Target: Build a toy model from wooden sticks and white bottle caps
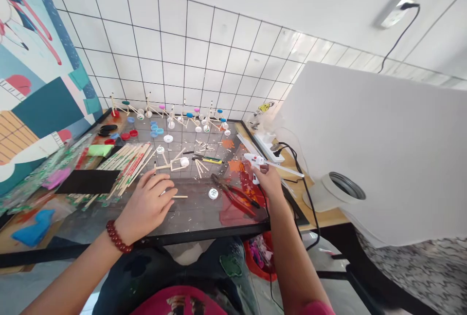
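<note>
My left hand [151,203], with a red bead bracelet [117,237] at the wrist, has its fingers curled over a white cap at the table's front; the cap is mostly hidden under them. A thin wooden stick [180,196] pokes out to the right of the fingers. On the right, my right hand [267,181] is wrapped round the white glue gun [254,160], which has a clear glue stick in its back. Just beyond my left hand lies a small stick frame [170,165] with white caps [184,161]. Another white cap [213,194] rests between the hands.
Red-handled pliers [237,195] and a yellow cutter [207,159] lie mid-table. Wooden sticks [127,169] and a black sheet [87,181] are at left. Stick figures with caps [189,115] line the back. A power strip [268,147], black cable [310,203] and white bucket [321,193] are right.
</note>
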